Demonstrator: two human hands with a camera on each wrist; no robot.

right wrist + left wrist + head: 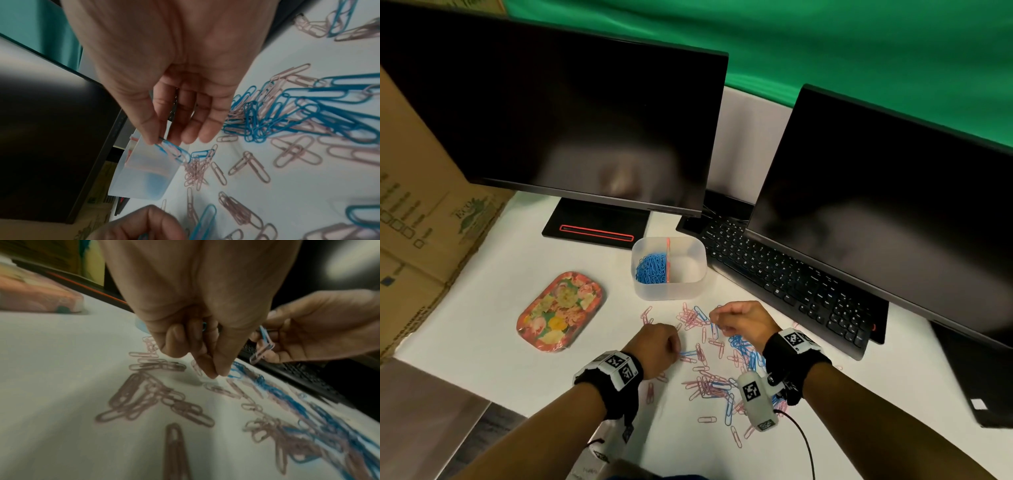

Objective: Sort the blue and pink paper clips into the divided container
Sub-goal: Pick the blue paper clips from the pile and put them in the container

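Here my right hand point(164, 91) pinches blue clips point(174, 151) pointing lower right; left hand point(197, 308) curls around a blue clip point(204, 325).

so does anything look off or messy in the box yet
Nothing misplaced in the box: blue clips fill its left half only, the right half holds none. The unsorted pile of pink and blue clips remains scattered on the table.

Three views, one desk point(482, 342)
The head view is taken steeply from above; both wrist views are held close along the fingers; the clips point(709, 380) are shared by all.
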